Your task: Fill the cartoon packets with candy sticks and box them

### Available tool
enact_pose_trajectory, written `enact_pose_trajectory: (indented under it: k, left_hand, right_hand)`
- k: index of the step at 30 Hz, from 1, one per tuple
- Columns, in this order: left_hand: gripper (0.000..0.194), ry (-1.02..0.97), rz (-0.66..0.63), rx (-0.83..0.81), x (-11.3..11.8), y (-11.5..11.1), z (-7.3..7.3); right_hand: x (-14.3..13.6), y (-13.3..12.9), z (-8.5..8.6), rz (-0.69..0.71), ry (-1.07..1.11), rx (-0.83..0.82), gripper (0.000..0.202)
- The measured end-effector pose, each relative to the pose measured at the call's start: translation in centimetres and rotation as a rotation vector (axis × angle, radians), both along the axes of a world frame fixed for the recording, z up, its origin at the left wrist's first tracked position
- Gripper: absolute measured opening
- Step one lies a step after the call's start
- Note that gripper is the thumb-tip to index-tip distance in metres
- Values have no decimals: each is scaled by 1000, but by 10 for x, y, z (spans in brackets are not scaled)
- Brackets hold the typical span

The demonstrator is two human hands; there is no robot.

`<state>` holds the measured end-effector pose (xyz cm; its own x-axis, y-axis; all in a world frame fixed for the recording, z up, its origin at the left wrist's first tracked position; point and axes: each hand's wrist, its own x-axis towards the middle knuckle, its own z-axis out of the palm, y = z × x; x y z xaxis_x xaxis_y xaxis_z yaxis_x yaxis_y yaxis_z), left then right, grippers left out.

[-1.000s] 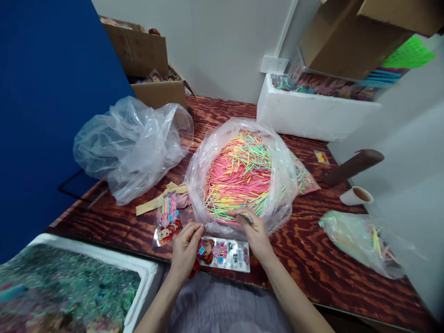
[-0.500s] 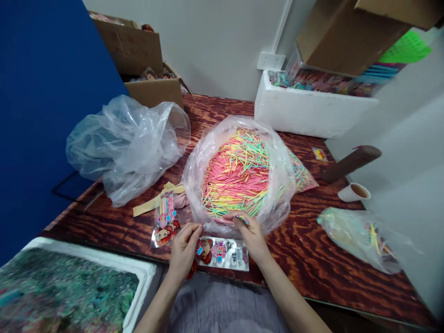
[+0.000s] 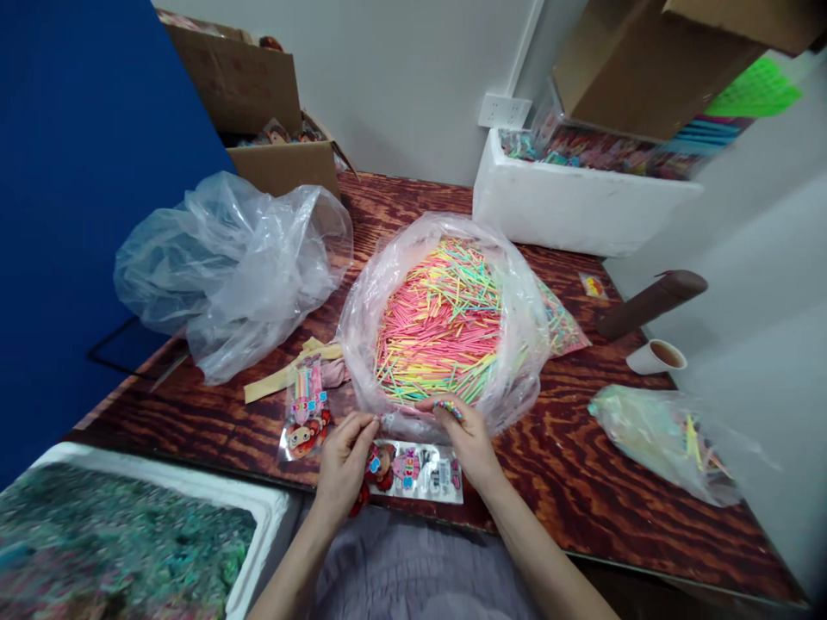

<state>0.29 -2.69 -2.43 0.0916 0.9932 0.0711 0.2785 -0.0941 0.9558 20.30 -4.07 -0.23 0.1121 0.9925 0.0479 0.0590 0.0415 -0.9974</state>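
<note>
A large clear plastic bag [image 3: 522, 344], its mouth rolled wide, holds a heap of thin pink, yellow and green sticks [image 3: 439, 319]. At its front edge my right hand [image 3: 466, 435] is closed round a small bundle of the sticks [image 3: 448, 408], whose coloured ends show between the fingers. My left hand [image 3: 347, 456] pinches at the near side of the bag, over the left end of a printed silver packet [image 3: 413, 472]; what sits between its fingertips is too small to make out. Left of it lies a filled packet of sticks [image 3: 306, 412].
A crumpled clear bag [image 3: 239, 275] and cardboard box [image 3: 284, 168] stand at the left. On the right are a paper cup [image 3: 656, 356], brown flask [image 3: 652, 306] and small bag of sticks [image 3: 665, 439]. Foam boxes stand back right [image 3: 581, 198] and front left [image 3: 271, 508].
The view has shifted very slightly. Both hands keep nearly the same place and grip.
</note>
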Motion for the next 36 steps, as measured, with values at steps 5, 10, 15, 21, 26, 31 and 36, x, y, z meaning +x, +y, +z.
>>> enact_pose_trajectory:
  k: [5, 10, 15, 21, 26, 31, 36]
  left_hand:
    - [21, -15, -14, 7, 0, 1, 3]
    - [20, -22, -41, 3, -1, 1, 3]
    - [21, -50, -51, -4, 6, 1, 9]
    - [21, -126, -57, -48, 18, 2, 17]
    - [24, -180, -33, -84, 18, 2, 18]
    - [27, -209, -37, -169, 18, -1, 16]
    - [21, -237, -83, -106, 20, 1, 18]
  right_hand:
    - [0, 1, 1, -7, -22, 6, 23]
    - [2, 4, 1, -10, -14, -16, 21]
    - [-4, 25, 15, -85, 425, -40, 17]
    - [-28, 51, 43, 1, 627, -72, 25]
    - [-38, 39, 40, 34, 674, -170, 25]
    - [-37, 21, 33, -67, 577, -219, 23]
    - [-36, 13, 35, 77, 401, -273, 26]
